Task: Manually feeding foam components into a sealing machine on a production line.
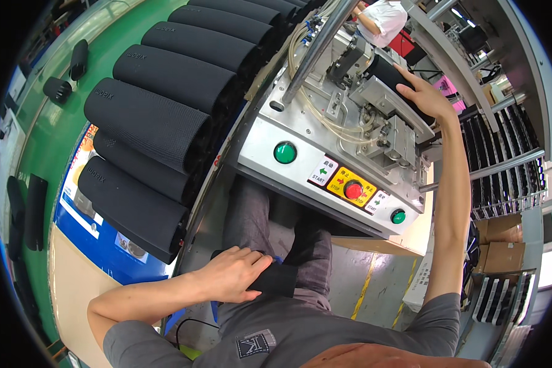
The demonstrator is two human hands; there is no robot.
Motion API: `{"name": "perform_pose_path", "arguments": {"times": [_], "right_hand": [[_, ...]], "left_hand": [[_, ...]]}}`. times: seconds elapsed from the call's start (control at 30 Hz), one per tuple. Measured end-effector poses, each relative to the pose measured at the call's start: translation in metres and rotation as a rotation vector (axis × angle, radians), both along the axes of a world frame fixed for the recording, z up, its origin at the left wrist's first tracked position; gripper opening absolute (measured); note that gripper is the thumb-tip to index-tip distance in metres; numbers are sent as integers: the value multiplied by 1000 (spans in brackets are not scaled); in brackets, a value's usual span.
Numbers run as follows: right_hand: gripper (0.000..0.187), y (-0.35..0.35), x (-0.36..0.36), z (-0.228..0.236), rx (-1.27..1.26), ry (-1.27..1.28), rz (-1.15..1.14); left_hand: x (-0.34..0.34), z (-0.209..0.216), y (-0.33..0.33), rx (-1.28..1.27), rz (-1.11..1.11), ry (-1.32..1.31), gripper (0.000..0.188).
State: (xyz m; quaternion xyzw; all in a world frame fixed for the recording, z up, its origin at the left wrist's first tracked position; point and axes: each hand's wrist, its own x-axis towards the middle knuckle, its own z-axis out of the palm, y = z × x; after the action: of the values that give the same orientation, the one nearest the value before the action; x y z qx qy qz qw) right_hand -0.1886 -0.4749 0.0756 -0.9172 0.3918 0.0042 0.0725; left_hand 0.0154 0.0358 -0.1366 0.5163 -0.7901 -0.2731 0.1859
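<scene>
One black tube point(387, 75) lies in the machine point(262, 136) towards half past one, its long axis running from half past ten to half past four. The right grip point(429, 98) rests on it, spread; the left grip point(234, 273), narrower, holds a black piece point(281, 281) at six.

Factory workshop; push-button metal machine point(325, 146); long row of identical black sleeves point(147, 122)

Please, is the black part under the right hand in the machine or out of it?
In: the black part lies along a metal holder on the machine, with the right hand resting on it.
</scene>
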Motion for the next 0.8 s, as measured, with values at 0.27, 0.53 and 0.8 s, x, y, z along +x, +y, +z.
{"name": "perform_pose_path", "arguments": {"times": [0.27,0.53,0.8], "right_hand": [[68,-18,-11,-3,81,-110,51],[66,-27,-11,-3,58,-39,29],[67,-16,-1,-17,-23,-115,9]], "left_hand": [[1,3,-3,36,-26,14,70],[1,3,-4,39,-14,0,71],[1,1,-11,47,7,56,75]]}}
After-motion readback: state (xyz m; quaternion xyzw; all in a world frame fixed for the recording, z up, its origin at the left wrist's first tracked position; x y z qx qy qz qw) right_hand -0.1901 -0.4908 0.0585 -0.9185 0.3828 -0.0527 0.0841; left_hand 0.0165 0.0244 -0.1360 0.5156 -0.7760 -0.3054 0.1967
